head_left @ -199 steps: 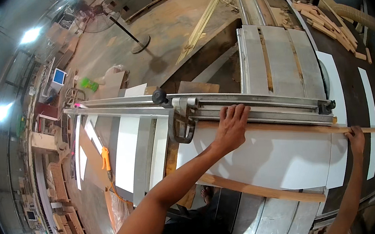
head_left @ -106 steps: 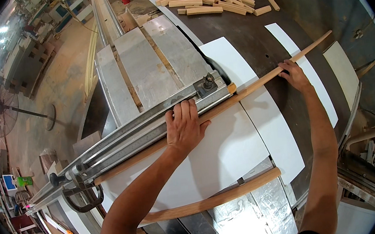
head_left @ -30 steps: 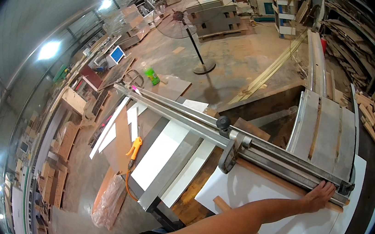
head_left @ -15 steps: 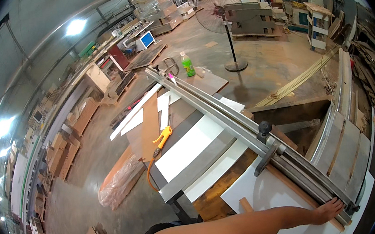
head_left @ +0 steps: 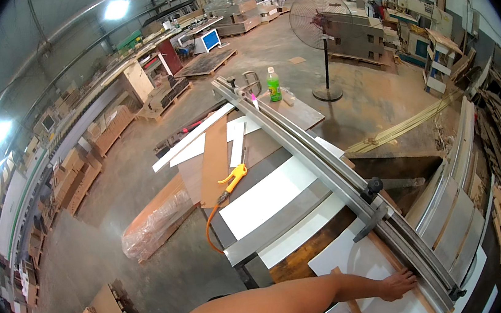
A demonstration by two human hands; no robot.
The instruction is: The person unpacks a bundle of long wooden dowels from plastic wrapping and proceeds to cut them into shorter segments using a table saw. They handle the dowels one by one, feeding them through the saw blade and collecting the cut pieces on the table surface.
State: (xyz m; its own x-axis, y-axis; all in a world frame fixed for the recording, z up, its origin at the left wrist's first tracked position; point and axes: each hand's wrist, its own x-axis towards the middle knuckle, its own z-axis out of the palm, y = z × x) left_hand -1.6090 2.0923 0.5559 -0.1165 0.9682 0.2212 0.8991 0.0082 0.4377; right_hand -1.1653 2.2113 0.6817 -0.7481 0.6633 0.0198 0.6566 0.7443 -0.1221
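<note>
My left hand (head_left: pixel 399 285) reaches across to the right, palm down. Its fingers lie over the long wooden strip (head_left: pixel 387 252), close beside the metal fence rail (head_left: pixel 327 175); no grip around anything shows. Under the forearm is a white panel (head_left: pixel 345 254), with a shorter wooden piece (head_left: pixel 353 305) crossing it. A black clamp knob (head_left: pixel 372 187) stands on the rail. Left of the rail, a yellow air blow gun (head_left: pixel 233 180) with an orange hose lies near a white board (head_left: pixel 270 196). My right hand is out of view.
A brown strip (head_left: pixel 215 160) and narrow white strips lie on the far boards. A green bottle (head_left: pixel 273 86) stands behind the rail's far end. A pedestal fan (head_left: pixel 328 93) is beyond. Plastic-wrapped boards (head_left: pixel 159 225) rest on the floor at left, slatted metal panels (head_left: pixel 452 220) at right.
My left hand has slid left off the metal rail onto the wooden strip. The view has turned, so the far things sit further right and lower.
</note>
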